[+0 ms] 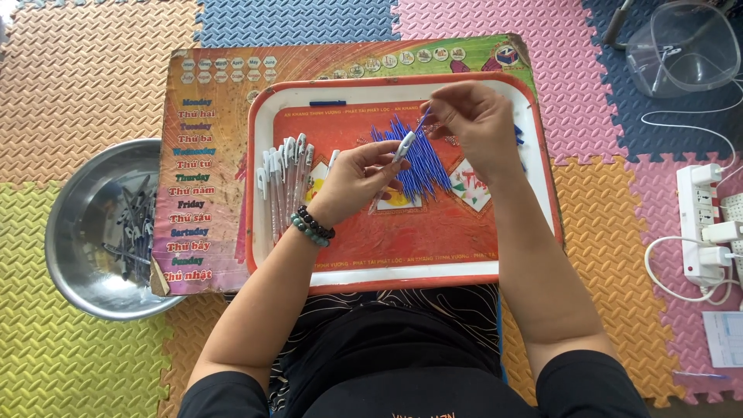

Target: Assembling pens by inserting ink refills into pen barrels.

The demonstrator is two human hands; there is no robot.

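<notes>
I count two hands over one tray (pixel 267 155), one metal bowl (pixel 66 232) and one clear plastic tub (pixel 685 46). About eight white pens (pixel 282 182) lie in a row. The blue refills (pixel 422 162) and grey parts (pixel 133 232) are too many to count.

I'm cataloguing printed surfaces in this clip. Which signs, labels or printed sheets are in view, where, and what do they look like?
Printed board: under the tray, rectangular, orange-green, a column of coloured words on its left side.
Tray: centre, red rectangle with white border, printed picture panels inside.
Paper sheet: lower right edge on the foam mat, white, faint lines.
</notes>
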